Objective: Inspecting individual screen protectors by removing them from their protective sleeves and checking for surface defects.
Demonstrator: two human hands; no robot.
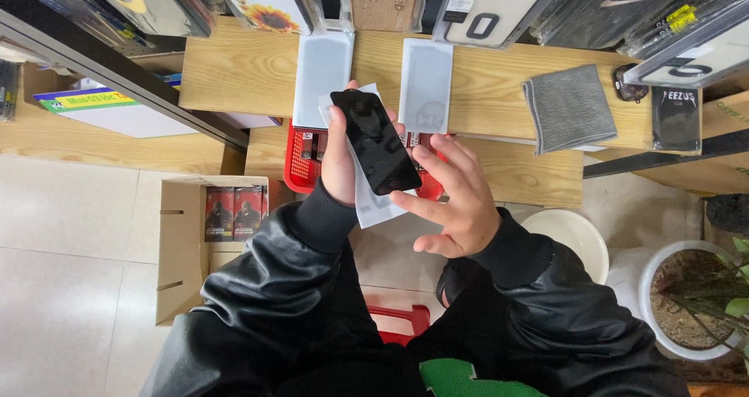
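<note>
The left hand has its fingers clamped on a black phone over a white backing sheet, while the right hand, fingers spread apart, touches the phone's lower edge, nothing laid on the glass yet.

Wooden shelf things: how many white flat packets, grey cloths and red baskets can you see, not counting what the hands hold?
White flat packets: 2
Grey cloth: 1
Red basket: 1
Total: 4
</note>
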